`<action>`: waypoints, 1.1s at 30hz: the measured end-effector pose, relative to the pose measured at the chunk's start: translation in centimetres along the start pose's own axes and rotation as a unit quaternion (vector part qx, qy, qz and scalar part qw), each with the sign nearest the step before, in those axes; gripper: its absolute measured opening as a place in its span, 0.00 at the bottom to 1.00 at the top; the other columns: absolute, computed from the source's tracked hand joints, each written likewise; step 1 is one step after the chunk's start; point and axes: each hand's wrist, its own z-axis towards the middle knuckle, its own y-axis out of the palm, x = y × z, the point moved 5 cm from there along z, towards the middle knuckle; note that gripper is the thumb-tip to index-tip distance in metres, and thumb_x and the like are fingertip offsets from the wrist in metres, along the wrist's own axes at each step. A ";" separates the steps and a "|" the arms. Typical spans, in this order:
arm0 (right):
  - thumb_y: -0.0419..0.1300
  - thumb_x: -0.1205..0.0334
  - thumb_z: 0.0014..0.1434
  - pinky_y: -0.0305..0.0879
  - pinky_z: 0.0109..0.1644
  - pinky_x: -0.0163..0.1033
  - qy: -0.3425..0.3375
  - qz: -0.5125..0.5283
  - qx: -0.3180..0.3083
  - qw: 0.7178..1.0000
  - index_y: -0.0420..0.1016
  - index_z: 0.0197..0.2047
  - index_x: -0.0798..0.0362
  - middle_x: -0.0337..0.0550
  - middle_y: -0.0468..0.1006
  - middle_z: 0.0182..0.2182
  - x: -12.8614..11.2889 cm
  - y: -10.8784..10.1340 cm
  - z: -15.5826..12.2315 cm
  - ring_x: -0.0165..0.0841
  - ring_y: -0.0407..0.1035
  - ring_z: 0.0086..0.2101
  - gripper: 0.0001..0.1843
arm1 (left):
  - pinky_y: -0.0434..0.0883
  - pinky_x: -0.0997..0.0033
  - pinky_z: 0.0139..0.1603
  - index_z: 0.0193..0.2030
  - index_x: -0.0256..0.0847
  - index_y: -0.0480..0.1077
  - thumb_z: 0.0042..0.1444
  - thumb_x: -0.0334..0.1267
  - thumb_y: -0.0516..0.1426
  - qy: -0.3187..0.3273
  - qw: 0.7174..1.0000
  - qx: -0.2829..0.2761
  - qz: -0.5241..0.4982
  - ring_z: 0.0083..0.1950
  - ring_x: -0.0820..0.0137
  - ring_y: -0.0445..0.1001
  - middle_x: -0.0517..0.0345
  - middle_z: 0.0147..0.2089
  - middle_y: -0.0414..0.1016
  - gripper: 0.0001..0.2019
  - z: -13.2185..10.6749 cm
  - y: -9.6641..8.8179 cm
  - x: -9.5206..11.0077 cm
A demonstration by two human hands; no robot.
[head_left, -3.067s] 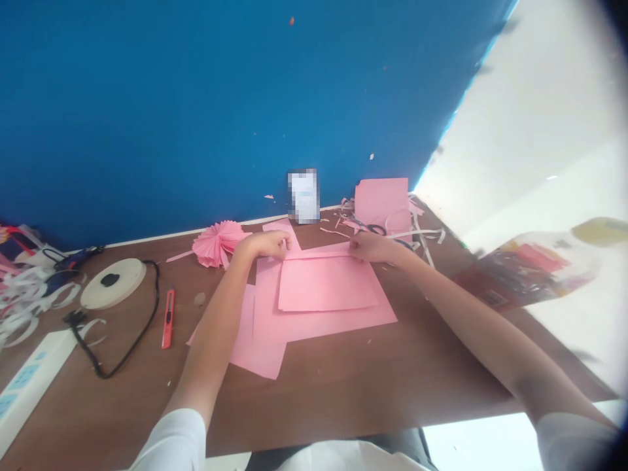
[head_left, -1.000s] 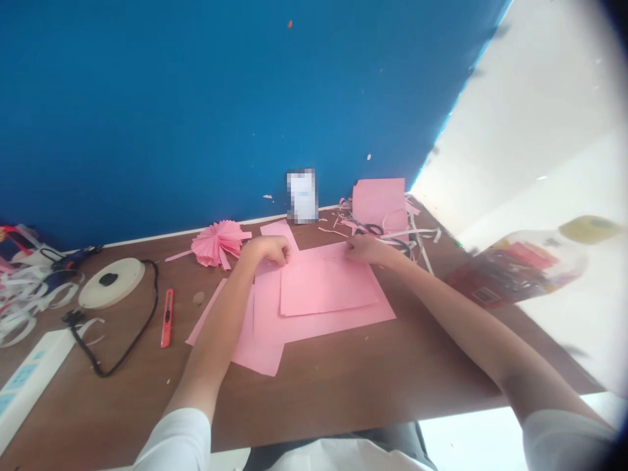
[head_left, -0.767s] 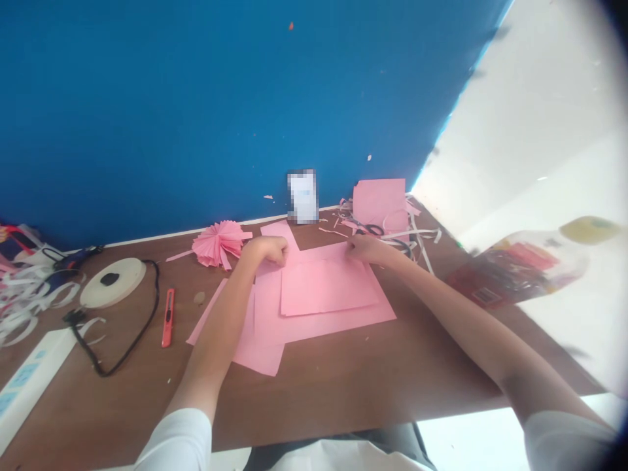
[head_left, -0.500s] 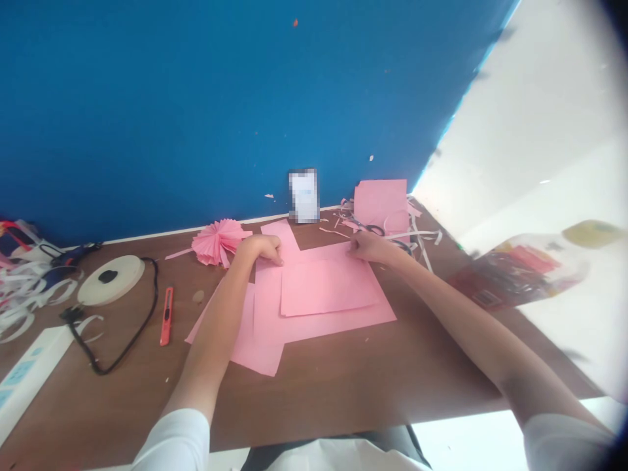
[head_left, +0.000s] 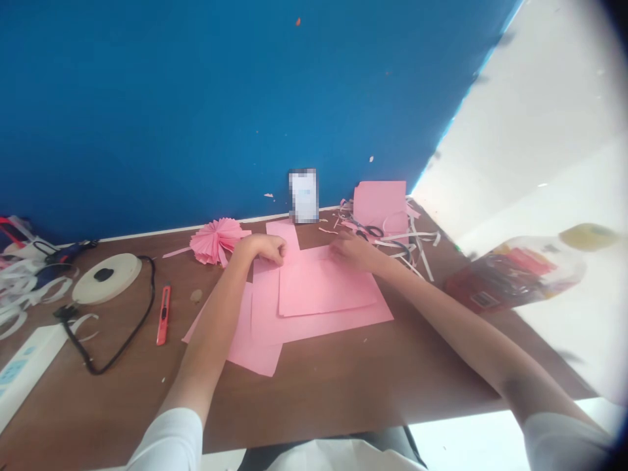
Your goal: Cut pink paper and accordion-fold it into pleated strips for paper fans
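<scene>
Brown counter (head_left: pixel 314 386) before a blue wall (head_left: pixel 147 111): stacked pink paper sheets (head_left: pixel 318 320) are touched by two hands set well apart.
A smaller sheet is laid on a larger one, with a further sheet showing beneath at the near left. The left hand (head_left: pixel 262 248) is curled on the far edge of the stack, and the right hand (head_left: pixel 356 253) is laid across the far edge of the top sheet; whether paper is pinched cannot be told. Scissors (head_left: pixel 373 231) and paper strips (head_left: pixel 407 245) are scattered beyond the right hand, a pink paper fan (head_left: pixel 216 241) is placed beyond the left, and an orange utility knife (head_left: pixel 161 315) is laid left of the stack.
</scene>
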 end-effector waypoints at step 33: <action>0.54 0.59 0.61 0.54 0.35 0.34 -0.025 0.185 -0.016 0.982 0.69 0.35 0.53 0.40 0.73 0.31 -0.7 0.1 0.1 0.30 0.64 0.32 0.08 | 0.67 0.77 0.43 0.54 0.46 0.71 0.50 0.50 0.59 0.134 0.986 0.072 -0.072 0.46 0.68 0.72 0.55 0.50 0.76 0.24 -2.9 -2.9 -1.1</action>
